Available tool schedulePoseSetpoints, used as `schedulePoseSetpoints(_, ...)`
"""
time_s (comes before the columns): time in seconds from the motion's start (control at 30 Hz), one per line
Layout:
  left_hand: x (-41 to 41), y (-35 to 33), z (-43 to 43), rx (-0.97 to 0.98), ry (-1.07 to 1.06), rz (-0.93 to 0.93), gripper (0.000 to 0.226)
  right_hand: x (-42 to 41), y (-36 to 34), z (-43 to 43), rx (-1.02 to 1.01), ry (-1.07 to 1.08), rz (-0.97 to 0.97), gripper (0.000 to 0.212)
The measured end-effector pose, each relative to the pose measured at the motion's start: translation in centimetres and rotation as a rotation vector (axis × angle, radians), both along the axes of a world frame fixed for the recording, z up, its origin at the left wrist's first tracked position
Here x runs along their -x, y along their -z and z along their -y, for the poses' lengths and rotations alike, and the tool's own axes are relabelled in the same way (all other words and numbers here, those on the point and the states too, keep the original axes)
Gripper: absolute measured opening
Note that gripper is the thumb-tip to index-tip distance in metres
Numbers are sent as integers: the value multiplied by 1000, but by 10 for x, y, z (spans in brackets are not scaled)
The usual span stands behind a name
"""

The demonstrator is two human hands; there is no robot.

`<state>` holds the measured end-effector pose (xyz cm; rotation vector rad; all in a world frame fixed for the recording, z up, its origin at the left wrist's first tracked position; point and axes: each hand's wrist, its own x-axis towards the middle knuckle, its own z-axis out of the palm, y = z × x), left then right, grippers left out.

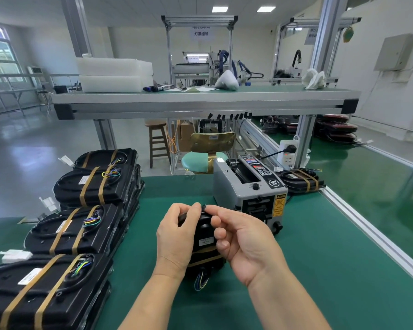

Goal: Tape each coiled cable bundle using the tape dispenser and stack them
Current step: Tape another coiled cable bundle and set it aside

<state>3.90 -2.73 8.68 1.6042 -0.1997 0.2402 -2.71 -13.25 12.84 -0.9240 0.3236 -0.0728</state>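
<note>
Two bare forearms enter from six o'clock, the left hand (177, 236) at eleven o'clock of the right hand (243, 246); fingernails trimmed short, wrists lightly creased.

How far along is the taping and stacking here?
Done: stacks of taped bundles stand at left, and a lone bundle lies taped behind the dispenser. In hand: the left hand and right hand grip a bundle already banded with tape. Left: stacking it; no untaped bundles show.
</note>
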Motion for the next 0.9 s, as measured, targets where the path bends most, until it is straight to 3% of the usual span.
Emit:
schedulePoseSetpoints(0.2,-4,-2,0,12,-30,-36,33,3,2,0,52,21,15,21)
schedulePoseSetpoints(0.3,-5,-2,1,22,-32,-45,34,2,2,1,165,138,53,21)
schedulePoseSetpoints(0.37,-6,-2,1,26,-31,-60,35,-1,4,2,300,269,100,20)
schedulePoseSetpoints(0.43,-7,-2,1,33,-24,-81,34,-3,10,2,634,379,143,22)
schedulePoseSetpoints(0.5,-8,-2,1,42,-19,-92,34,-4,18,2,1002,313,172,38)
schedulePoseSetpoints(0.53,-8,-2,1,41,-20,-92,35,-4,21,4,1085,239,167,47)
schedulePoseSetpoints(0.67,-7,-3,1,45,-3,-99,37,-6,29,14,1248,35,140,69)
schedulePoseSetpoints(0.9,-9,-12,1,-143,-46,-56,30,-12,36,15,1338,93,209,69)
